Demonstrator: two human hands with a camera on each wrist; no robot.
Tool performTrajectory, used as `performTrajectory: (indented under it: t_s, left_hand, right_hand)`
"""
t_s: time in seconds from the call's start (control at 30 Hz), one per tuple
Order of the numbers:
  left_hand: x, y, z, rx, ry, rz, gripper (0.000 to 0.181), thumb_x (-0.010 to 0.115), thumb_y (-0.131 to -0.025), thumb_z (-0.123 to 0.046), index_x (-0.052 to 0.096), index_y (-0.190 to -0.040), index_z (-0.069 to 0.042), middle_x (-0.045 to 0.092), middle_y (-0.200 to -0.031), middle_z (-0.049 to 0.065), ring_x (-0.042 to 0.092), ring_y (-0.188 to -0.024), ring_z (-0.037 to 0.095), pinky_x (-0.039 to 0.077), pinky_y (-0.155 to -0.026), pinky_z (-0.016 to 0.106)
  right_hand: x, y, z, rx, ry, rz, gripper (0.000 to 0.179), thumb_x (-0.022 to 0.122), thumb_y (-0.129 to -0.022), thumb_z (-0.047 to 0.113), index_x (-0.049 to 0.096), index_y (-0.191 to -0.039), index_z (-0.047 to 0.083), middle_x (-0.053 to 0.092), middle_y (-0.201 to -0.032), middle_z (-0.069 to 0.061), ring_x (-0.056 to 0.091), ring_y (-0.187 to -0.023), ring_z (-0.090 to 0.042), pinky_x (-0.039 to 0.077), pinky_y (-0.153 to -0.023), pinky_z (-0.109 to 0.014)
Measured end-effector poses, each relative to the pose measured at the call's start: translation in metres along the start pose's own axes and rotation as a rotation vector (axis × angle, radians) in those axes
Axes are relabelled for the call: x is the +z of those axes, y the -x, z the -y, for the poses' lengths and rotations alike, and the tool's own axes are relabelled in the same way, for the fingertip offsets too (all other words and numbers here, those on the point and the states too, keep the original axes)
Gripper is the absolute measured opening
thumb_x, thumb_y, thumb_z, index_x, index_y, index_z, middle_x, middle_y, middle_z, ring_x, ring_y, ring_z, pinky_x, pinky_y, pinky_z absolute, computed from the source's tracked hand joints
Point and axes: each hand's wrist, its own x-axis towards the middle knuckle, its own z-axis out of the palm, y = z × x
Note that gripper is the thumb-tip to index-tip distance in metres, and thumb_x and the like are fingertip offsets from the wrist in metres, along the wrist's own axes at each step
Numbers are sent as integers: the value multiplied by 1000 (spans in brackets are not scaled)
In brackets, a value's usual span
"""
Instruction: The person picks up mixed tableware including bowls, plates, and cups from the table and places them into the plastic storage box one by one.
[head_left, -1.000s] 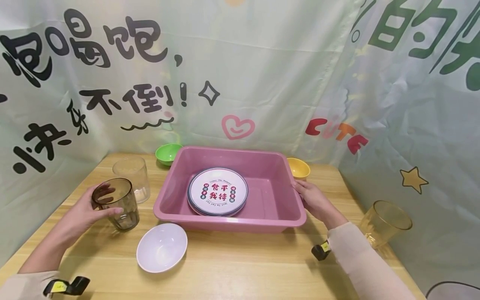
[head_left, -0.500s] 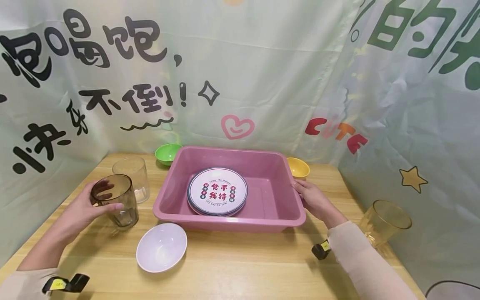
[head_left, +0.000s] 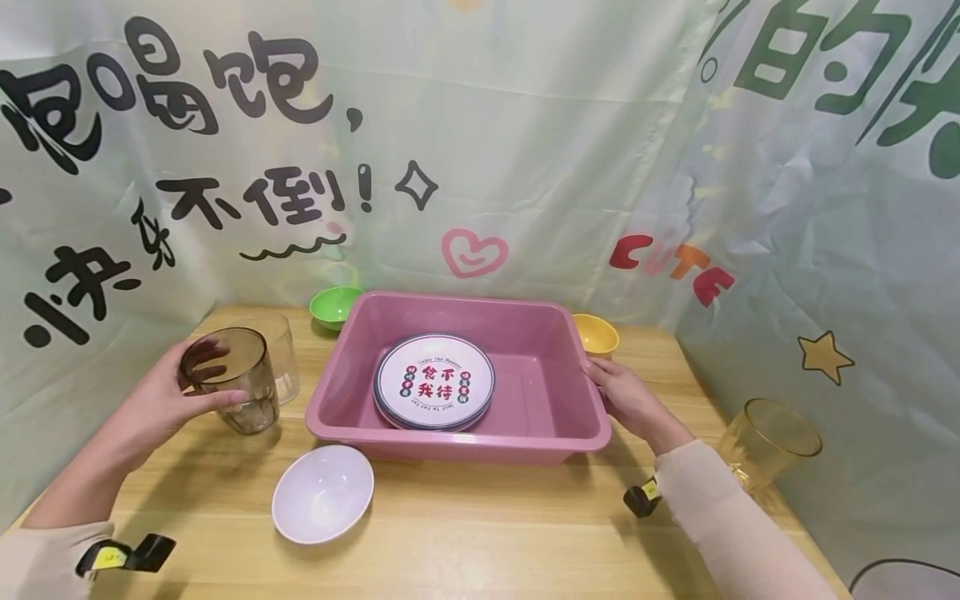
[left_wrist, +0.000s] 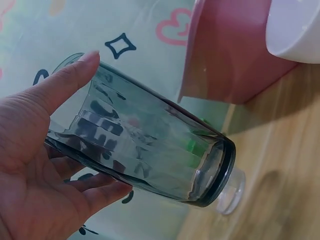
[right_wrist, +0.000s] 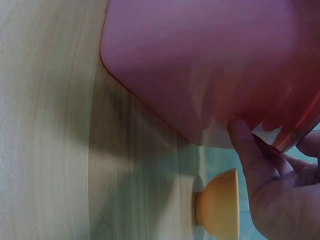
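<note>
My left hand [head_left: 153, 404] grips a grey-brown tinted drinking glass [head_left: 251, 396] near its mouth, thumb on the near side and fingers round the far side. In the left wrist view the base of the tinted glass [left_wrist: 150, 135] hangs above the wooden table. My right hand [head_left: 630, 400] holds the right rim of a pink plastic basin [head_left: 465, 451]. In the right wrist view, a fingertip of the right hand [right_wrist: 280, 195] presses the basin's outer wall below the rim. White printed plates [head_left: 435, 383] lie stacked inside the basin, towards its left.
A clear glass [head_left: 285, 358] stands just behind the tinted one. A white bowl [head_left: 322, 496] sits before the basin's front left corner. Green [head_left: 335, 308] and yellow [head_left: 597, 335] bowls flank the basin at the back. An amber glass [head_left: 772, 450] stands far right, by the printed curtain [head_left: 862, 267].
The left hand has raised the tinted glass a little and moved it slightly away from me; it now overlaps more of the clear glass. Right hand and basin have kept their place.
</note>
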Motion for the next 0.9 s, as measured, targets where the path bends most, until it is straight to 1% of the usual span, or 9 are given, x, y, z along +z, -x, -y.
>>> performTrajectory:
  t_s: [0.1,0.27,0.33,0.47,0.57,0.7,0.8,0.83,0.9]
  left_hand:
    - [-1,-2,-6,-9,5,-2,79,76,-86,-10,26,-144,6,37,-141,24,50,-104,-5,47,-80,8]
    - [-2,-6,-15,-14,5,-6,80,78,-85,-12,28,-145,3,39,-141,21,51,-105,-4,47,-81,8]
    - [-2,-8,-20,-5,3,-3,80,78,-85,-13,28,-145,4,39,-141,22,51,-106,-4,47,-82,8]
    - [-2,-11,-28,-10,17,-9,78,78,-85,-13,29,-145,1,40,-142,18,52,-107,-4,48,-82,10]
    - [-3,-14,-34,-3,20,-14,76,77,-85,-12,30,-144,-1,41,-142,18,53,-107,-3,49,-81,11]
    - [-4,-20,-42,14,4,-6,76,77,-86,-14,30,-145,0,40,-144,22,51,-109,-2,48,-81,10]
    - [-2,-25,-50,13,5,4,78,77,-86,-16,29,-146,0,41,-144,23,51,-110,1,48,-81,10]
    - [-2,-26,-53,13,5,7,79,77,-86,-16,28,-146,0,40,-144,23,52,-112,4,48,-81,10]
    - [0,-29,-58,6,11,11,80,77,-86,-16,28,-147,-2,41,-145,20,52,-113,7,47,-82,10]
  right_hand:
    - [0,0,1,-1,-3,6,50,36,-108,23,32,-147,-7,45,-140,-29,56,-113,-20,52,-87,-29]
    - [0,0,1,-2,-4,15,49,36,-108,22,32,-147,-8,47,-137,-29,58,-109,-19,53,-86,-29]
    - [-1,0,1,-2,-1,20,49,36,-108,22,33,-147,-9,48,-136,-28,59,-108,-18,53,-85,-29]
    - [-2,-1,1,-4,1,30,50,37,-108,23,33,-146,-8,50,-134,-27,60,-105,-16,54,-84,-29]
    - [-2,-1,1,-3,0,29,50,38,-108,23,33,-147,-8,52,-132,-26,61,-102,-15,54,-83,-30]
    - [-3,-1,0,3,2,18,50,39,-107,23,33,-147,-8,54,-129,-25,63,-97,-13,55,-81,-30]
    - [-3,-1,1,3,8,17,50,39,-107,23,33,-147,-8,54,-130,-25,63,-97,-12,55,-82,-30]
    - [-3,-1,1,3,10,18,51,39,-107,23,33,-147,-8,54,-130,-25,63,-98,-13,55,-82,-30]
    - [-3,-1,2,4,18,21,51,39,-107,23,33,-147,-9,53,-131,-26,63,-100,-14,55,-82,-30]
